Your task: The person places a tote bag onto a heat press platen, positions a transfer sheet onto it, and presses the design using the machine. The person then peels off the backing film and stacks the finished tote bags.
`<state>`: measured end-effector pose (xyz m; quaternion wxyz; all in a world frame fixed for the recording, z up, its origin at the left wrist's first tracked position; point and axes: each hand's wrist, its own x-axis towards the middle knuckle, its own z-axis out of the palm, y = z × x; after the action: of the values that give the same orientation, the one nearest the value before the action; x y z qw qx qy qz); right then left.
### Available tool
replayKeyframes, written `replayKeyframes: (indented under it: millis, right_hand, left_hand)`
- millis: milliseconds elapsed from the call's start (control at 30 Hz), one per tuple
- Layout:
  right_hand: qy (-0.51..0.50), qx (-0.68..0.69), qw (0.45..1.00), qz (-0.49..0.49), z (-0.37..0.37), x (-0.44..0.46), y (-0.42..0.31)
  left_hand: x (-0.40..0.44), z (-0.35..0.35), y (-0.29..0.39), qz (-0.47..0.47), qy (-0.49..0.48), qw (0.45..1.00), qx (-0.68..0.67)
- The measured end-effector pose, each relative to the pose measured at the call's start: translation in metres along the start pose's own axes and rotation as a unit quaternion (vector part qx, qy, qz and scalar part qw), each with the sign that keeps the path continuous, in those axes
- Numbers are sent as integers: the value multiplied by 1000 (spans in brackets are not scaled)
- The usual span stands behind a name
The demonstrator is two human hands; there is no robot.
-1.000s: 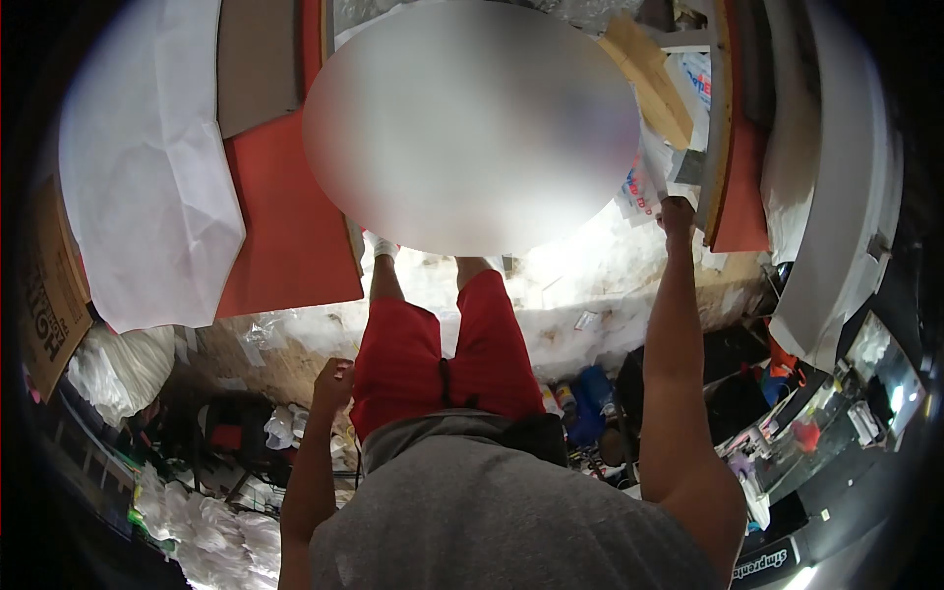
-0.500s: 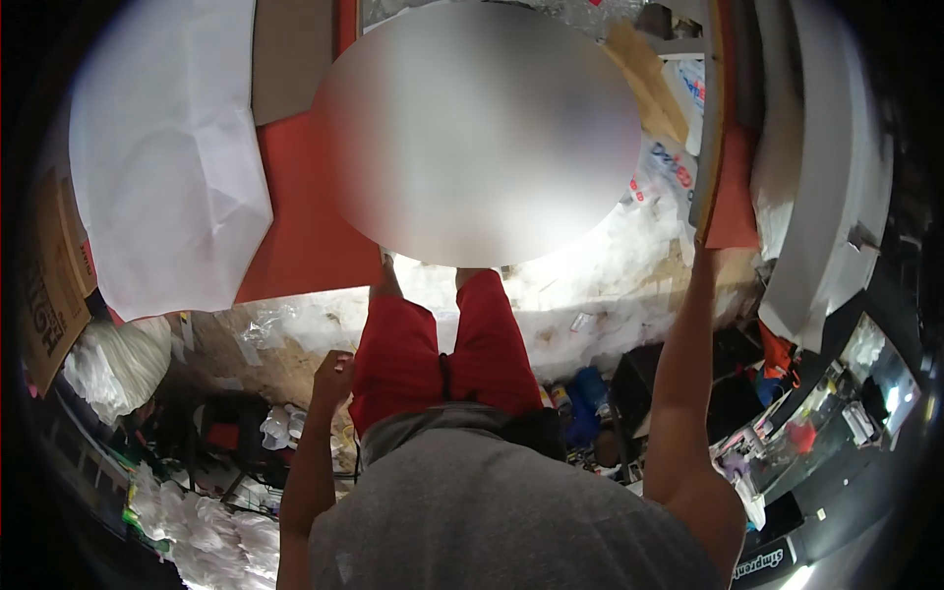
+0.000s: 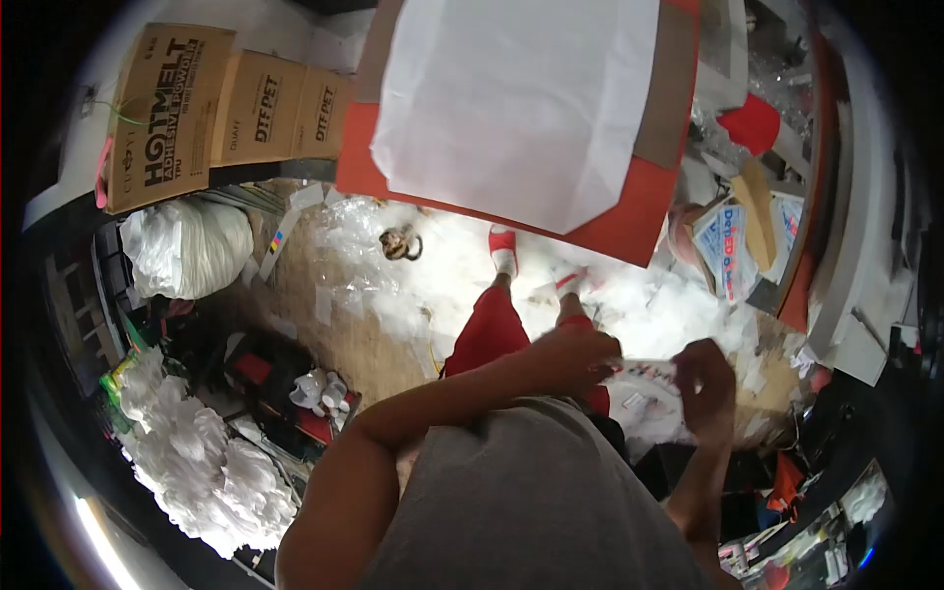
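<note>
In front of my waist, my left hand (image 3: 582,354) and my right hand (image 3: 706,382) are held apart at about the same height. Both have their fingers closed on a thin whitish strip (image 3: 646,372) with small red and dark marks, which spans the gap between them. Its kind is too blurred to make out. Beyond my hands, a large white sheet-like piece (image 3: 511,118) lies over a red board (image 3: 590,236), its lower corners folded or cut at a slant.
Brown cartons (image 3: 177,118) stand at the far left. A full white sack (image 3: 187,251) and piled white plastic bags (image 3: 202,462) are on the left. A small cat (image 3: 398,243) is on the littered floor. At right are a red cap (image 3: 752,124) and a white printed bag (image 3: 728,251).
My view has turned left. My right hand has left the red-edged panel, and my left hand has come across my body; both hands now hold the strip.
</note>
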<state>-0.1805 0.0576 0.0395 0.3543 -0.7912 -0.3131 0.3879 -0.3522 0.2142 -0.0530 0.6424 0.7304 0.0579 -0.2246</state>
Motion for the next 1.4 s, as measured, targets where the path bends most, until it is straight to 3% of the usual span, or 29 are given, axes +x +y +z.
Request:
replayKeyframes:
  millis: [67, 133, 167, 200, 233, 300, 333, 400, 500, 567, 633, 700, 900, 1033, 1100, 1167, 1233, 1400]
  right_hand:
    - [56, 104, 992, 44, -6, 16, -13]
    - [91, 143, 985, -22, -2, 42, -26]
    - [103, 157, 980, -69, 2, 59, -34]
    - [122, 161, 978, -60, 9, 78, -46]
    - [138, 166, 975, -52, 19, 99, -60]
    - [162, 200, 960, -111, 35, 146, -88]
    - [195, 179, 959, -106, 42, 166, -106]
    - [238, 156, 953, -107, 45, 208, -126]
    - [341, 104, 921, -155, 51, 252, -121]
    - [408, -72, 890, -190, 53, 261, -121]
    - [409, -127, 875, -228, 59, 258, -122]
    - [346, -238, 874, -244, 71, 249, -131]
    - [293, -297, 879, -229, 91, 252, -125]
    - [312, -295, 877, -213, 98, 254, -119]
    - [314, -308, 873, -212, 98, 255, -119]
    - [312, -303, 875, -212, 98, 256, -116]
    - [309, -296, 878, -213, 99, 256, -114]
    - [327, -279, 879, -205, 100, 256, -115]
  left_hand:
    - [-42, -48, 12, -52, 114, 992, 33]
    - [-76, -90, -3, -6, 228, 973, -29]
    - [-93, -118, 3, -37, 297, 945, -134]
    - [-108, -148, 18, -48, 349, 934, -60]
    - [-109, -171, -5, 22, 408, 897, -169]
    - [-111, -227, 19, 76, 500, 848, -158]
    - [-109, -257, 17, 63, 525, 847, -58]
    - [-91, -303, 14, 78, 562, 823, -35]
    - [-65, -354, 22, 53, 587, 808, 11]
    - [-51, -375, 18, 46, 587, 808, 32]
    - [-41, -388, 18, 35, 587, 807, 49]
    - [-37, -391, 17, 4, 581, 811, 67]
    - [-31, -396, 3, 6, 572, 818, 54]
    - [-39, -389, -1, 23, 564, 819, 98]
    - [-49, -379, -7, 94, 574, 792, 184]
    - [-63, -366, -14, 74, 554, 796, 231]
    - [-73, -354, -19, 122, 533, 752, 368]
    - [-76, -348, -25, 117, 517, 756, 385]
